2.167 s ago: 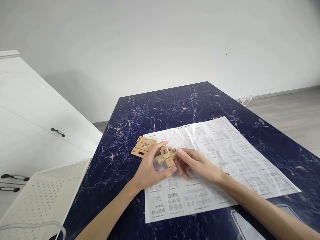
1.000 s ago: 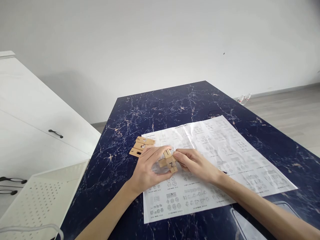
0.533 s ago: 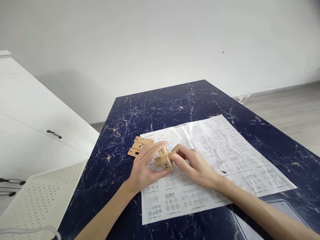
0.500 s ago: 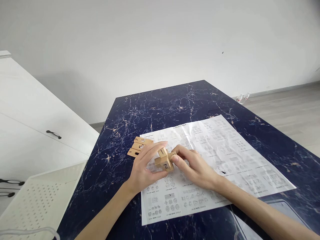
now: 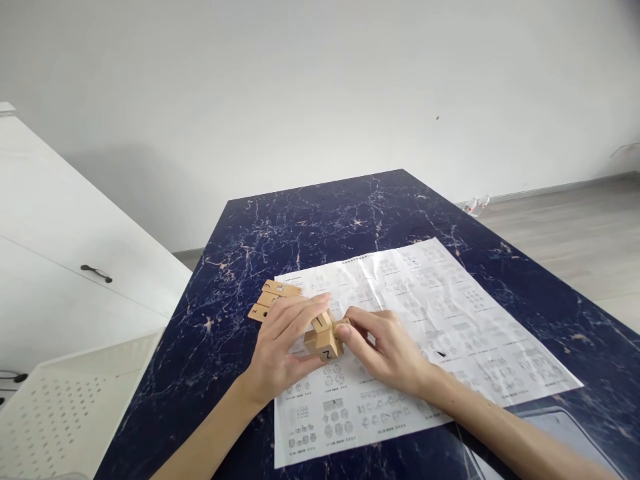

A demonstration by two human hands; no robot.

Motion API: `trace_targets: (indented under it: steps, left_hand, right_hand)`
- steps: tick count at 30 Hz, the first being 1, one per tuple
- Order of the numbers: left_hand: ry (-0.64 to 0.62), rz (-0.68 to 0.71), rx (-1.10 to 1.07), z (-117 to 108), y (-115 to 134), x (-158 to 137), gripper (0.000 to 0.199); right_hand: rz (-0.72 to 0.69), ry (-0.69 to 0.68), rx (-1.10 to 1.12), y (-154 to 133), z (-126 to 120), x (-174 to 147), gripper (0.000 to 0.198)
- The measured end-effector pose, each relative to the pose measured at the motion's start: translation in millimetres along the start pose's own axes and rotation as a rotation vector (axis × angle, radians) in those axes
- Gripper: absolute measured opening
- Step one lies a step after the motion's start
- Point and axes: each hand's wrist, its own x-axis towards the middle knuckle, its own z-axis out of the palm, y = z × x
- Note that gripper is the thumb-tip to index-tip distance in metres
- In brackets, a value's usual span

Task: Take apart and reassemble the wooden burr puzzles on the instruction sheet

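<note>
Both hands hold a wooden burr puzzle (image 5: 323, 340) of interlocking pieces just above the printed sheet. The marks "1" and "2" show on its faces. My left hand (image 5: 283, 350) wraps it from the left, fingers over the top and thumb below. My right hand (image 5: 383, 347) pinches the block end that points right between thumb and index finger. Beneath them lies the white instruction sheet (image 5: 400, 293), creased and covered in small diagrams. Several flat wooden plates (image 5: 265, 300) with cut-outs and numbers lie beyond my left hand, partly hidden by it.
The dark blue marbled table (image 5: 320, 213) runs towards a white wall. At its near right edge lies a clear-edged flat object (image 5: 560, 433) under my right forearm. A white cabinet (image 5: 75, 220) and a perforated cream chair seat (image 5: 75, 400) stand left. Clear bottles (image 5: 477, 205) are on the floor.
The puzzle has tilted a little in my hands, and my left fingers have closed further over its top. My right hand keeps its pinch. The whole view has shifted slightly.
</note>
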Motion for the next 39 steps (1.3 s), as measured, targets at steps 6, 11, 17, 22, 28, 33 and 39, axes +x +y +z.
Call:
trace_targets:
  steps: [6,11,17,22,28,33,39]
  left_hand:
    - [0.000,-0.071,-0.051,2.6,-0.2,-1.4,0.071]
    - [-0.077,-0.256,-0.315,1.6,1.9,-2.3,0.087]
    - [-0.157,-0.439,-0.593,-1.1,6.4,0.7,0.080]
    - [-0.104,-0.476,-0.588,-1.2,7.0,2.0,0.068]
    - [-0.121,-0.525,-0.608,-1.5,5.2,-0.2,0.065]
    - [-0.131,-0.588,-0.613,-2.6,7.4,-0.2,0.062]
    - [-0.129,-0.654,-0.608,-3.9,8.2,-1.8,0.062]
  right_hand:
    - [-0.049,-0.037,-0.034,1.9,-2.0,-0.3,0.040]
    - [-0.168,0.026,-0.198,6.5,-3.7,-1.1,0.037]
    - [-0.265,0.017,-0.241,9.4,-2.8,0.4,0.035]
    - [-0.259,0.015,-0.253,8.2,-2.6,1.4,0.037]
    - [-0.254,0.012,-0.227,7.8,-2.9,0.3,0.034]
    - [-0.254,0.045,-0.207,9.2,-0.7,0.4,0.032]
    - [-0.155,0.006,-0.113,9.5,1.8,1.0,0.031]
